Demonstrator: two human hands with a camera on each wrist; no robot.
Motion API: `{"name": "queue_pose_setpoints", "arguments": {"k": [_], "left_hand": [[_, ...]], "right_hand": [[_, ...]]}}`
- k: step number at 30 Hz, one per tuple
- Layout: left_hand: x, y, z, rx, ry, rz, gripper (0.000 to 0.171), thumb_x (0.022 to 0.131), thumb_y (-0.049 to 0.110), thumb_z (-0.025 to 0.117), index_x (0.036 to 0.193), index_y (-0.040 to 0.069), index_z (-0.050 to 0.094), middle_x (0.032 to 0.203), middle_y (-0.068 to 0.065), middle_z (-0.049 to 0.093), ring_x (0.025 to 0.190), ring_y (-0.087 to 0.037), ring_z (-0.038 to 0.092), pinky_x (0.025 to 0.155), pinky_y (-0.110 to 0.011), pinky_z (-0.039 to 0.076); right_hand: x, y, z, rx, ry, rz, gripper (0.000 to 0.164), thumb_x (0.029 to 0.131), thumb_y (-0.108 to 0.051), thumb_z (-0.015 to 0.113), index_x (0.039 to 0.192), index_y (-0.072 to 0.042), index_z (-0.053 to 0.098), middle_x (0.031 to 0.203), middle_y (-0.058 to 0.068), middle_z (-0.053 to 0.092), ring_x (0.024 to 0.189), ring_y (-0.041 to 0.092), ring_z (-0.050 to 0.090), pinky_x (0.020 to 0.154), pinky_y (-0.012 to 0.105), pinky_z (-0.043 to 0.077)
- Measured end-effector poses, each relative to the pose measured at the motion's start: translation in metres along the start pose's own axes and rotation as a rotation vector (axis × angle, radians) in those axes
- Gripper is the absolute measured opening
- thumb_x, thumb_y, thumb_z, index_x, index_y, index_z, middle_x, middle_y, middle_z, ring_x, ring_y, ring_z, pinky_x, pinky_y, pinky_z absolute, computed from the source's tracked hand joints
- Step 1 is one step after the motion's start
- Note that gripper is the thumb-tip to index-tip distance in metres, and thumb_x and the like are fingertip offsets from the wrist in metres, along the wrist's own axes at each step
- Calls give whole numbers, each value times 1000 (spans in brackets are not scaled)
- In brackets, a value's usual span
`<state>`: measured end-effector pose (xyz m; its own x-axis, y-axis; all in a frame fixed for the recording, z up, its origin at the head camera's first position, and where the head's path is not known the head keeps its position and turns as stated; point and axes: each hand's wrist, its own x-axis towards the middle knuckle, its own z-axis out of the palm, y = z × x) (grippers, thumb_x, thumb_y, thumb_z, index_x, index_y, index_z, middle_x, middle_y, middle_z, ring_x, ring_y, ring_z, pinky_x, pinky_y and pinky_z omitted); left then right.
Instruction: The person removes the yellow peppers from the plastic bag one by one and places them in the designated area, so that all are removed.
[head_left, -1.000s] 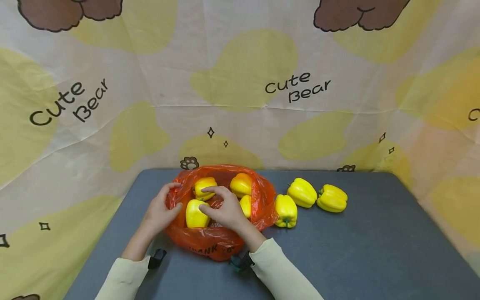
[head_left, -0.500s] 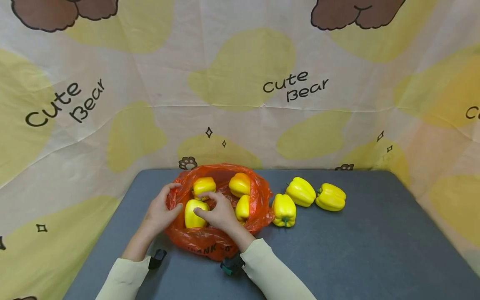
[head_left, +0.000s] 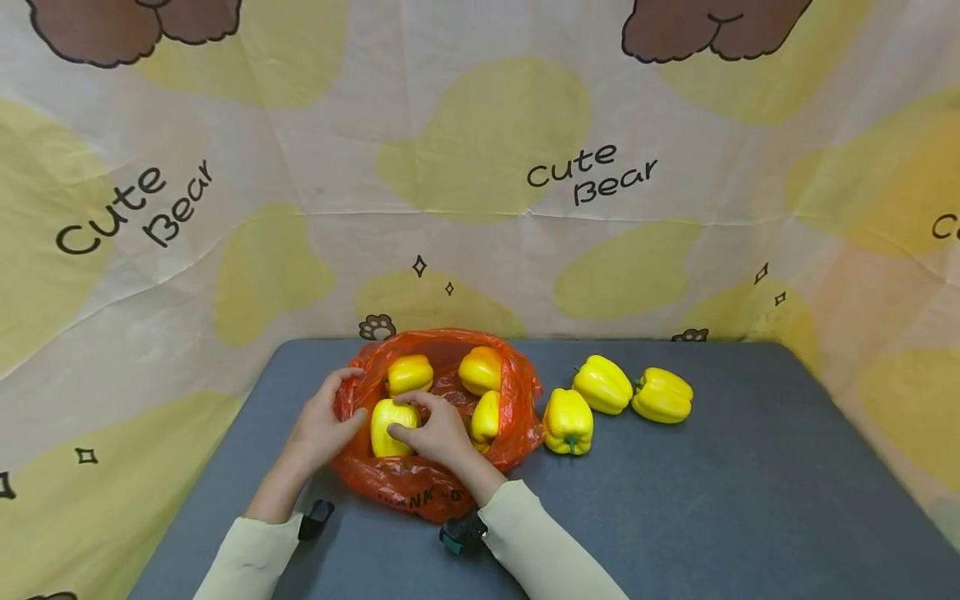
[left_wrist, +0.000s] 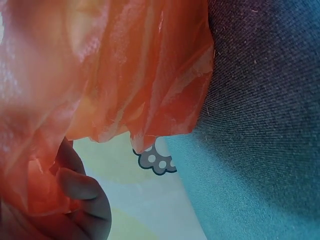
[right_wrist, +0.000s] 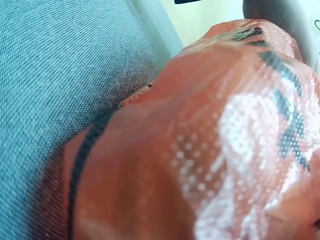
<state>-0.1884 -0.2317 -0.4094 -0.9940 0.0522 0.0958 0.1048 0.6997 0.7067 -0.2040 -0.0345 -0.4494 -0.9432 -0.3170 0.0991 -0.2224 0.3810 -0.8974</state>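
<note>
An orange-red plastic bag [head_left: 416, 483] with dark lettering stands wide-mouthed on the table, several yellow bell peppers inside. My left hand [head_left: 318, 425] holds the bag's left rim; its curled fingers [left_wrist: 82, 192] show against the plastic in the left wrist view. Reaching into the bag's mouth, my right hand [head_left: 442, 429] has its thumb and fingers curved round the right side of the front-left bell pepper [head_left: 386, 417]. Behind it lies another bell pepper [head_left: 410, 372]. Two more, a back-right bell pepper [head_left: 480, 369] and a front-right bell pepper [head_left: 485, 417], sit along the right inner side.
Three bell peppers lie outside on the grey table [head_left: 712, 500]: one bell pepper [head_left: 568, 417] close beside the bag, a second bell pepper [head_left: 602, 384] behind it, and a third bell pepper [head_left: 663, 396] farther right. A printed cloth [head_left: 480, 167] hangs behind the table.
My right hand has shifted left and slightly down onto the front-left bell pepper, uncovering more of the front-right one. The bag's right side has drawn in a little. My left hand stays put.
</note>
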Motion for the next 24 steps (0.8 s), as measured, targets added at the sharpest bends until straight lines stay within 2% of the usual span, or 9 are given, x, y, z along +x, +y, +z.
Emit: {"name": "queue_pose_setpoints", "arguments": {"k": [6, 12, 24], "left_hand": [[0, -3, 1, -1, 4, 9, 55, 89, 12, 63, 138, 17, 39, 129, -24, 55, 106, -37, 61, 84, -49, 53], [0, -4, 1, -13, 15, 18, 55, 88, 11, 63, 138, 17, 40, 130, -24, 55, 107, -38, 60, 85, -50, 53], [-1, -3, 0, -7, 18, 9, 55, 88, 11, 63, 138, 16, 39, 130, -24, 54, 106, -38, 60, 83, -49, 54]], "right_hand": [[1, 3, 3, 11, 3, -4, 36, 82, -30, 75, 116, -26, 66, 122, -5, 64, 104, 12, 57, 85, 30, 47], [0, 3, 2, 33, 11, -29, 34, 82, -22, 74, 116, -22, 66, 120, -3, 65, 100, 12, 58, 84, 29, 48], [0, 6, 2, 46, 12, -5, 33, 83, -22, 74, 115, -24, 65, 119, -6, 65, 96, 8, 57, 83, 26, 47]]}}
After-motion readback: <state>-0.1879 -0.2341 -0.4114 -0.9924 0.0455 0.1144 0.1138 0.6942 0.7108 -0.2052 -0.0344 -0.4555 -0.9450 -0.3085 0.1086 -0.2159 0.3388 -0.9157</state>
